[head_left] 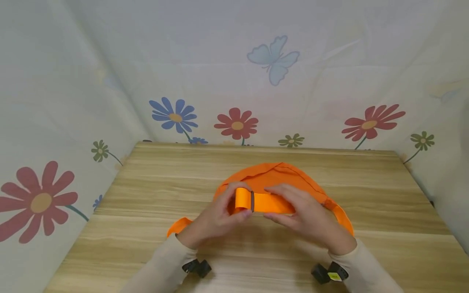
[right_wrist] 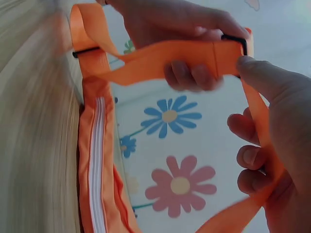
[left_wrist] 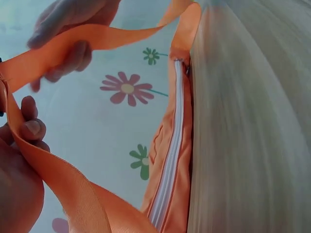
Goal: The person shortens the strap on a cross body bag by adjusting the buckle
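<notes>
An orange waist bag (head_left: 272, 177) lies on the table behind my hands, its white zipper (right_wrist: 97, 165) closed along the edge. Its orange strap (head_left: 272, 203) is raised in front of it and spans both hands. My left hand (head_left: 218, 216) pinches a folded loop of the strap, its thumb right at a black slider buckle (head_left: 252, 202). To the right of the buckle, my right hand (head_left: 311, 215) holds the flat strap between thumb and fingers. In the right wrist view the strap runs down along the right palm. A second dark slider (right_wrist: 86, 52) sits near the bag's end.
The wood-grain table (head_left: 165, 175) carries strap ends curving out at both sides of the bag. A pale cloth (head_left: 205, 81) printed with flowers and a butterfly hangs behind and along the sides. Black wrist cameras (head_left: 198, 267) are worn on both cream sleeves (head_left: 161, 264).
</notes>
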{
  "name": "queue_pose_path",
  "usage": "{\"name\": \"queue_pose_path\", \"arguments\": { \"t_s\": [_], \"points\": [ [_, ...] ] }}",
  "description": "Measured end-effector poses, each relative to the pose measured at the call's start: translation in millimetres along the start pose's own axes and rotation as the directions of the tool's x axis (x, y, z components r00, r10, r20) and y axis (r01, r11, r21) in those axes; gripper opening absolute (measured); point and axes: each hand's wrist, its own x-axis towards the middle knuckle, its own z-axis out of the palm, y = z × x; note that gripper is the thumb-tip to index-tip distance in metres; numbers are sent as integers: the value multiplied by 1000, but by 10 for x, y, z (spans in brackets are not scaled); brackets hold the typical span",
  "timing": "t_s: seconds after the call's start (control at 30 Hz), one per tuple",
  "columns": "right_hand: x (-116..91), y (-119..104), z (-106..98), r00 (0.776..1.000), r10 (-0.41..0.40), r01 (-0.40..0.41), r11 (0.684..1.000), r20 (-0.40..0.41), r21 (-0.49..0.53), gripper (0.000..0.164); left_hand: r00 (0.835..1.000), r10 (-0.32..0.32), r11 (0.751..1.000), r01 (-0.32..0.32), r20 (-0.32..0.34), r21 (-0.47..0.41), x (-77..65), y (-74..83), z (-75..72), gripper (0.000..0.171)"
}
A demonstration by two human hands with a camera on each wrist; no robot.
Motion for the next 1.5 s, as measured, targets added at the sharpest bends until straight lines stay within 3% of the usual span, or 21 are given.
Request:
{"name": "queue_pose_path", "arguments": {
  "t_s": [0.13,0.37,0.6,0.93,1.17,1.27,1.5],
  "points": [
    [-61,97,-64,998,-43,41,998,-44,-47,49,998,54,998,-54,-26,20,-5,7,-73,47],
    [-62,142,-47,989,-122,121,992,-78,-21,43,989,146,989,-146,-12,5,15,-61,-80,49],
    [-53,112,26,991,-109,110,994,-83,9,43,994,112,993,-111,8,-37,26,-73,-41,54],
    [59,19,71,985,-151,153,988,-83,19,43,997,59,998,-60,40,30,63,-28,19,55],
    [-17,97,9,994,-107,106,994,-29,-32,53,999,-48,999,48,5,-23,46,-10,-21,47],
    [-57,145,-27,994,-102,100,994,-42,-46,53,999,-36,999,35,-17,-37,32,-14,-62,46],
    [-66,163,-48,994,-109,110,994,-24,10,44,998,66,997,-66,-9,-31,36,-39,-92,43]
  ]
}}
